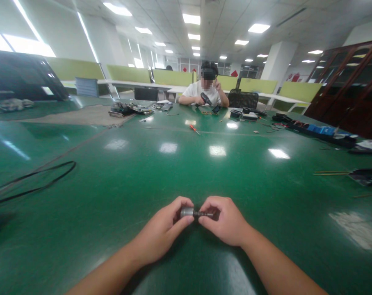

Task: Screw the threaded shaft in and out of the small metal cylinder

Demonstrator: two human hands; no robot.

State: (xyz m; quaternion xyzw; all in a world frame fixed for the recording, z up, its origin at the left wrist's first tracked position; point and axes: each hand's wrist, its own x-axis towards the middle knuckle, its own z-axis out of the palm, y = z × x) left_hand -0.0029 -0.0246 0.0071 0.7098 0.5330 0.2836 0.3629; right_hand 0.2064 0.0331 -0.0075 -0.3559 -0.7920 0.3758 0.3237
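Close to the near edge of the green table, my left hand (170,219) is closed around a silver cylinder (187,212), thumb below and fingers above. From its right end runs a thin dark ridged shaft (204,214), in line with the cylinder and lying roughly level. My right hand (224,217) pinches that shaft between thumb and curled fingers, which hide part of its right end. I cannot make out exactly what kind of part this is. Both hands are close together, just above the tabletop.
An orange-handled screwdriver (193,129) lies on the green table (136,176). Across it sits a person (204,90) holding a power drill (206,99). A black strap (35,174) loops at left. Parts (128,108) are piled far left, and a tool tray (321,132) stands at right.
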